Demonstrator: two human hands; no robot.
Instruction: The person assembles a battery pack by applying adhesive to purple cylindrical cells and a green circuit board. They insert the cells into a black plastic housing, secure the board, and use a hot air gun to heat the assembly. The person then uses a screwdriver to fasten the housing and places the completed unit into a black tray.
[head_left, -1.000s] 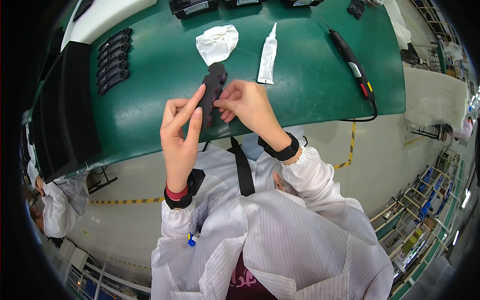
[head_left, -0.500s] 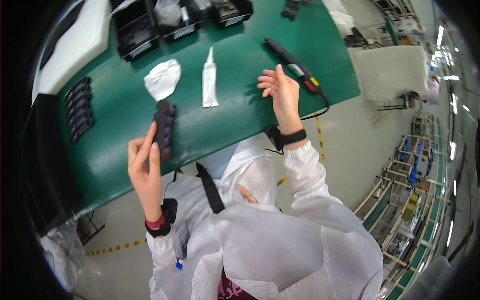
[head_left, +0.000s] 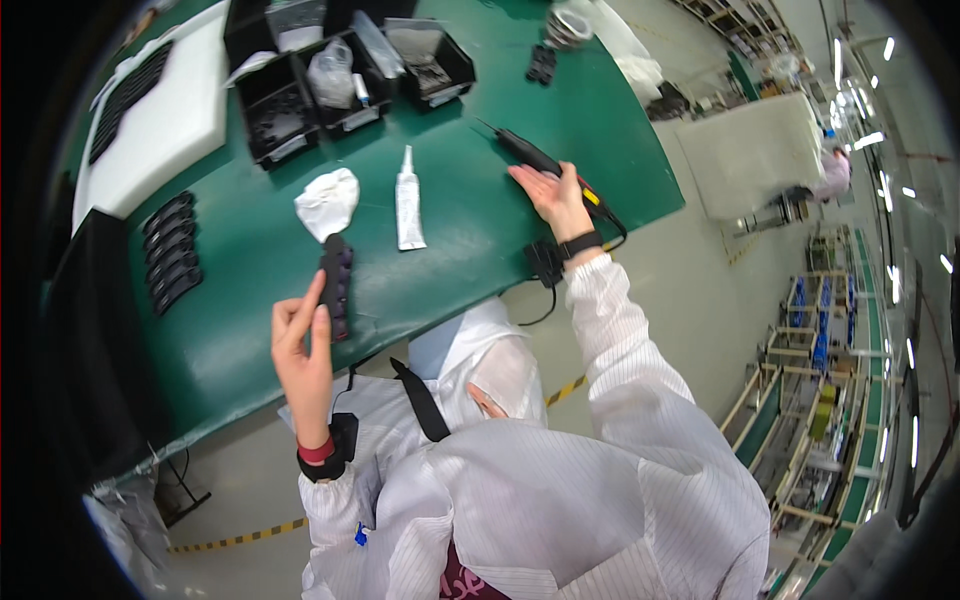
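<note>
My left hand point(head_left: 303, 345) has its index finger and thumb against a long black part with rounded lobes along one side point(head_left: 338, 295), at the table's near edge; the other fingers curl loosely. My right hand point(head_left: 556, 200) is open, palm up, with its fingers stretched beside a black electric screwdriver point(head_left: 528, 152). The hand covers the middle of that tool, and whether they touch I cannot tell. Between the hands lie a white tube with a pointed nozzle point(head_left: 409, 208) and a crumpled white cloth point(head_left: 328, 203).
Several black parts point(head_left: 172, 250) stand in a row on the green table point(head_left: 450, 270) at left. Behind them is a white foam tray point(head_left: 190, 125). Black bins point(head_left: 285, 148) with small parts line the back. A small black item point(head_left: 541, 64) lies far right; the screwdriver's cable hangs off the right edge.
My right hand has moved in against the screwdriver's place and turned palm up. The left hand keeps its hold on the black part. The whole view has shifted, showing more of the bins.
</note>
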